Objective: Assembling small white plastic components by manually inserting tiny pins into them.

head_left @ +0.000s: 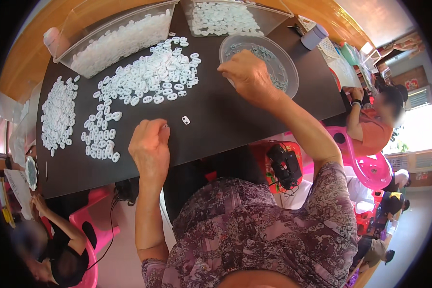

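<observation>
My left hand (150, 146) is just above the dark table, its fingers curled and pressed together. A tiny pale bit shows at its fingertips, too small to name. Close to its right lies a single white oval plastic piece (186, 120) with two holes. My right hand (249, 76) reaches over a round clear tub (294, 79) of small grey metal parts (276, 65). Its fingers are bent and closed, and whatever they hold is hidden. Ahead of my left hand spreads a large heap of white oval pieces (153, 72); a looser group (100, 137) trails toward me.
Another white pile (59, 113) lies at the table's left. Two clear bins (122, 43) (225, 19) of white pieces stand along the back. A lidded grey jar (314, 37) is at the back right. People sit on both sides, near pink chairs (369, 168).
</observation>
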`<state>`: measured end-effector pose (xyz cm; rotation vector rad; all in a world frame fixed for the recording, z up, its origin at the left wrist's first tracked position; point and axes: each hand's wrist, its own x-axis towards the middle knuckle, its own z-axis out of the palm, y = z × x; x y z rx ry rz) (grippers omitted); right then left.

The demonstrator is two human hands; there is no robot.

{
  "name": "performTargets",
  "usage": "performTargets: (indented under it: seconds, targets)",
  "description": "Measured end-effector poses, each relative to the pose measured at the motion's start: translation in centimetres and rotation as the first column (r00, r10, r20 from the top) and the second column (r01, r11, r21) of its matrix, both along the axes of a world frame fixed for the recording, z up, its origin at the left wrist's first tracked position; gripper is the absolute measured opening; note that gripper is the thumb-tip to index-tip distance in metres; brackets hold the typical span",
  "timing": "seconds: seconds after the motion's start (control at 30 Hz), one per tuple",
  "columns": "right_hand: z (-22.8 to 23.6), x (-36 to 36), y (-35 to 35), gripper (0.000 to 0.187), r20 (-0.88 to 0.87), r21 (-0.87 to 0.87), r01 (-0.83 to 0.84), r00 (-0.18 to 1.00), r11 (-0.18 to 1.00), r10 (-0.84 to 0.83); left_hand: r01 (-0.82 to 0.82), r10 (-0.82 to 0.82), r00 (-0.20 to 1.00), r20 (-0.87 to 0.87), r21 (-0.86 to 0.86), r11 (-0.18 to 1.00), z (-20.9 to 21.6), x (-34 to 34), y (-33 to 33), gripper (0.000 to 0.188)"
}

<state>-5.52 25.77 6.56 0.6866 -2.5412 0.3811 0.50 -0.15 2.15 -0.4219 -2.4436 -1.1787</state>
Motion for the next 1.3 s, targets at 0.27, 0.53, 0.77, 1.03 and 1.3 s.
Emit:
performTargets:
  seconds: [0.27,0.53,0.77,1.03,1.3]
  targets:
    - [-2.4,-2.4,5.5,0.006,0.099,-0.037,0.193,0.977,0.98,-0.189,-0.02,-0.123,0.959,0.255,0.494,0.869,-1.2,2.0,-1.0,0.009]
    - [-4.3,-3.9,4.2,0.009,0.119,0.116,0.226,0.964,0.967,-0.24,-0.021,-0.088,0.979,0.185,0.515,0.857,-2.5,2.1,-0.8,0.011]
    - [-4.8,-4.8,3.7,0.013,0.123,0.233,0.209,0.963,0.95,-0.242,-0.074,-0.057,0.973,0.224,0.538,0.84,-2.0,2.1,-0.5,0.008]
    - [0.6,0.6,-0.4,0.012,0.29,-0.153,0.21,0.944,0.966,-0.159,-0.179,-0.206,0.922,0.329,0.831,0.527,-0.9,2.3,-1.0,0.014]
    - [-0.5,5.8,-9.2,0.009,0.485,-0.684,0.006,0.751,0.729,0.449,-0.192,-0.409,0.847,0.339,0.913,0.361,-0.8,3.2,-0.3,0.01]
